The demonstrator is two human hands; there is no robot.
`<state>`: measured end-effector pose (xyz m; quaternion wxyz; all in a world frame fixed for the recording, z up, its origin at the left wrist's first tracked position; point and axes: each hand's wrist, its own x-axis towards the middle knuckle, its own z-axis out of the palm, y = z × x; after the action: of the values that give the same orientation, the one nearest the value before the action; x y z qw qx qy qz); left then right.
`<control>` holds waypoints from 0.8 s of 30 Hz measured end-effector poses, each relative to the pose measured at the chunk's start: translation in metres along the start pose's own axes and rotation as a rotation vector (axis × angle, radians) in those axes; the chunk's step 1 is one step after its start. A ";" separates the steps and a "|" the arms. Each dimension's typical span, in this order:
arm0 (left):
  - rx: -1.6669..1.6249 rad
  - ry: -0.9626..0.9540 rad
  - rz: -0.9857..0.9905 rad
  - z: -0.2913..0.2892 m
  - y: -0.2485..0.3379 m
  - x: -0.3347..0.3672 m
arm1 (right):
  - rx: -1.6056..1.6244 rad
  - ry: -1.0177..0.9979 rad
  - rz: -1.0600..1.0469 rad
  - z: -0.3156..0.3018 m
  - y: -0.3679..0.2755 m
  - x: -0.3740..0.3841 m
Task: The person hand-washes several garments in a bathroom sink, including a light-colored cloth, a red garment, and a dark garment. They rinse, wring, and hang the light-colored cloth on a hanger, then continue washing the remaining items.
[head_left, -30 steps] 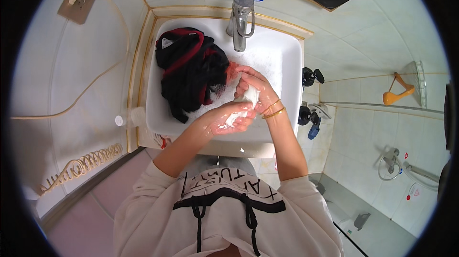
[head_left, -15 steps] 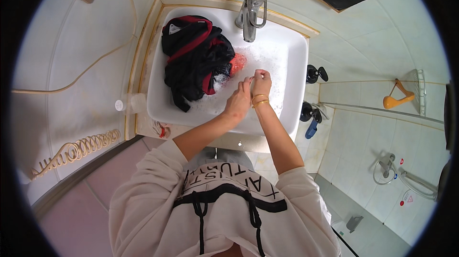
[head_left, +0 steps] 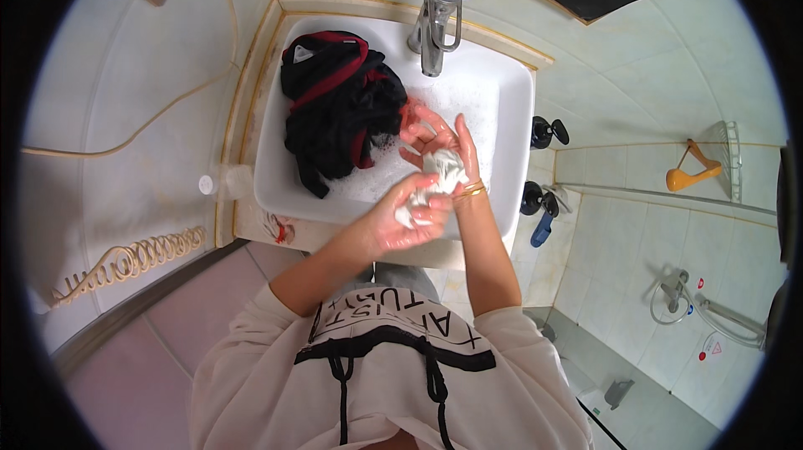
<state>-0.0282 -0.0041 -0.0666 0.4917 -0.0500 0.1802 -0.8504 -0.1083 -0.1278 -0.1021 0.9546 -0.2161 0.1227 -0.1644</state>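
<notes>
A small, wet, crumpled white cloth (head_left: 445,168) is bunched in my left hand (head_left: 410,220), whose fingers wrap round it. One end pokes out below those fingers, the other rests against the base of my right palm. My right hand (head_left: 441,134) is turned palm up over the sink, its fingers spread and curving slightly. Under both hands lies the white sink (head_left: 517,128) with foamy water. A black garment with dark red trim (head_left: 335,120) is heaped in its left half. Beside it, a red item (head_left: 410,107) is partly hidden by my right fingers.
A chrome faucet (head_left: 435,23) rises at the back of the sink. Dark pump bottles (head_left: 535,197) stand to the right, near a blue brush-like item (head_left: 543,231). A wooden hanger (head_left: 693,170) hangs farther right. A coiled beige cord (head_left: 138,262) runs along the left wall.
My hands have come apart from their close hold low over the water. The white cloth now shows in my left hand, and my right hand has opened palm up.
</notes>
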 end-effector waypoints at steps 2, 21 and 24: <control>-0.146 -0.079 0.092 0.007 -0.017 0.002 | 0.200 -0.129 -0.097 0.008 0.008 0.001; 1.483 0.663 0.199 -0.016 0.002 0.014 | -0.430 0.490 -0.125 0.038 0.002 -0.010; 1.735 0.808 0.433 -0.047 0.009 0.020 | -0.505 0.638 -0.184 0.015 0.019 -0.003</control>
<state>-0.0432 -0.0132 -0.1158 0.4043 0.6577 -0.3472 -0.5324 -0.1016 -0.1053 -0.0971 0.7672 -0.3917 0.4288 -0.2723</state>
